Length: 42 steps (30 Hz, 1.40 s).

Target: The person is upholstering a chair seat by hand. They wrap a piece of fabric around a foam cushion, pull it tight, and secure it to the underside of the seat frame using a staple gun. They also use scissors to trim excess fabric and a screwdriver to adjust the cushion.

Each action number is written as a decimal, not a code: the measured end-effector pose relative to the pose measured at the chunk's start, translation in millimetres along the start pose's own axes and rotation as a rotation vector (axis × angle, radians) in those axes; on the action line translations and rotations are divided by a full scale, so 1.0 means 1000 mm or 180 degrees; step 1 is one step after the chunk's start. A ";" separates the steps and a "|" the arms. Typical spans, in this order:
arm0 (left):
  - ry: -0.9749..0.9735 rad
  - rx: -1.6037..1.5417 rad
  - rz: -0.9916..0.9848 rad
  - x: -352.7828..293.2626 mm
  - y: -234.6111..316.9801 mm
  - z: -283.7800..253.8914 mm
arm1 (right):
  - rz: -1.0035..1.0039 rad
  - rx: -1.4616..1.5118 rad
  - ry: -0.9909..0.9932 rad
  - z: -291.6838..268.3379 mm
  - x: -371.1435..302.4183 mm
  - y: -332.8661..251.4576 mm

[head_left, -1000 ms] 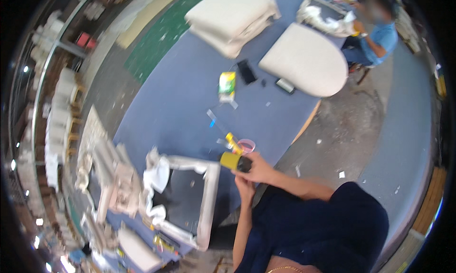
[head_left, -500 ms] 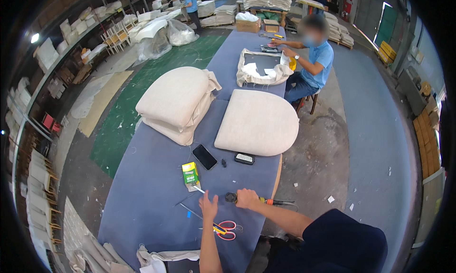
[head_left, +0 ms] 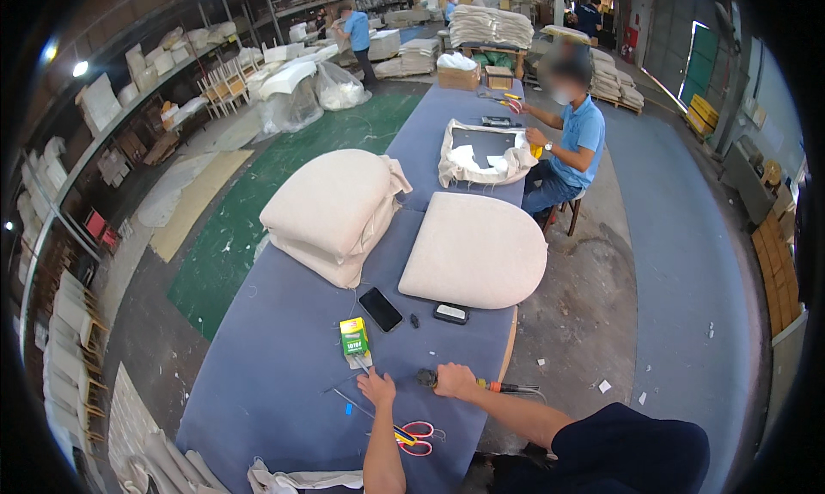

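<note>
Head view: hands apart. The left hand (head_left: 377, 389) meets a pale strip (head_left: 363, 364); whether it pinches it, I cannot tell from here. The right hand (head_left: 455, 381) is wrapped around a dark tool (head_left: 427, 378), long axis crosswise, head toward the left hand. Beyond the left hand, the nearer, a green-and-yellow box (head_left: 353, 338) points its strip-bearing end toward it.

Our left hand (head_left: 376, 389) is stretched forward, its fingers (head_left: 367, 379) loosely spread. Our right hand (head_left: 455, 380) is curled tightly, its forearm (head_left: 520, 415) lying slantwise.
</note>
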State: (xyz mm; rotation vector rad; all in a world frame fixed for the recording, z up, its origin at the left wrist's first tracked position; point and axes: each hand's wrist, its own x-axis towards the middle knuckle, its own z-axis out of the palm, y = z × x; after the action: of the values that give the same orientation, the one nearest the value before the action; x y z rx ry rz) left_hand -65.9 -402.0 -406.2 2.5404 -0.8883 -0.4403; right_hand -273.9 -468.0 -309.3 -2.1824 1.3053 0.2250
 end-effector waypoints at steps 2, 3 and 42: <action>0.0151 -0.0014 0.0119 0.006 -0.007 -0.003 | 0.0013 0.0021 -0.0056 0.002 -0.003 -0.001; 0.0220 -0.0070 0.0124 0.010 -0.008 -0.005 | -0.0001 0.0000 -0.0024 0.003 -0.002 0.000; 0.3885 -0.2626 -0.0451 -0.494 -0.117 -0.282 | -0.2173 0.2220 -0.2561 -0.018 -0.177 -0.198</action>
State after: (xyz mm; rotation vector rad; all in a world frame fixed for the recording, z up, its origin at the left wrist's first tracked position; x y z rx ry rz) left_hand -256.2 78.2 -140.2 1.5926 -0.0062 0.5814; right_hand -197.6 -275.4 -142.4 -1.5296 0.1153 0.2742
